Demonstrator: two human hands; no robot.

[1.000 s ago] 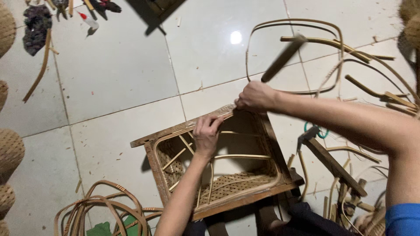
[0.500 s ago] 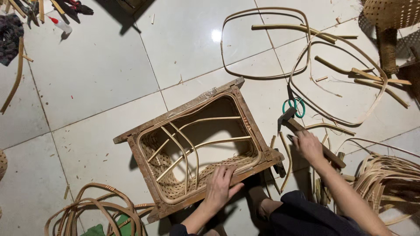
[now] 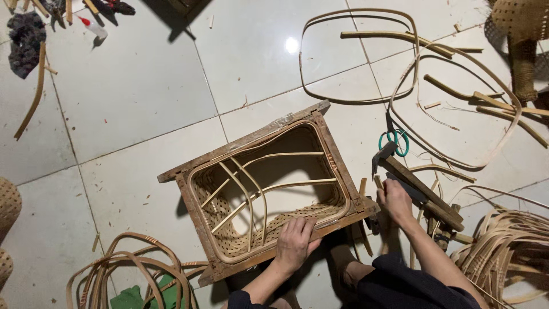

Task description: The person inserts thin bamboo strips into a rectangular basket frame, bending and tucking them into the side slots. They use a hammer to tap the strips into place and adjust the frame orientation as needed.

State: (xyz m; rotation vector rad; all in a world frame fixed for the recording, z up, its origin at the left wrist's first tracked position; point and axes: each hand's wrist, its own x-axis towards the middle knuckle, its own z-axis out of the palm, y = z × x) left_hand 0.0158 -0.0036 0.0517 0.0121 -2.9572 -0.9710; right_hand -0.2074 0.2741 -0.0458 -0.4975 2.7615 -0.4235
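We press our left hand [image 3: 294,243] flat, fingers spread, on the near edge of the wooden frame [image 3: 251,143] at centre floor, steadying its woven basket [image 3: 229,243]. At 3 o'clock our right hand [image 3: 393,200] curls over the hammer [image 3: 414,186].

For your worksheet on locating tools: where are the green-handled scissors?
In the head view, the scissors lie on the floor tiles right of the wooden frame, just beyond the hammer.

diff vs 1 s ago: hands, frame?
The right hand left the far edge of the rectangular wooden frame with woven basket and dropped beside the wooden-handled hammer. The left hand shifted to the near edge. The frame stayed on the floor.
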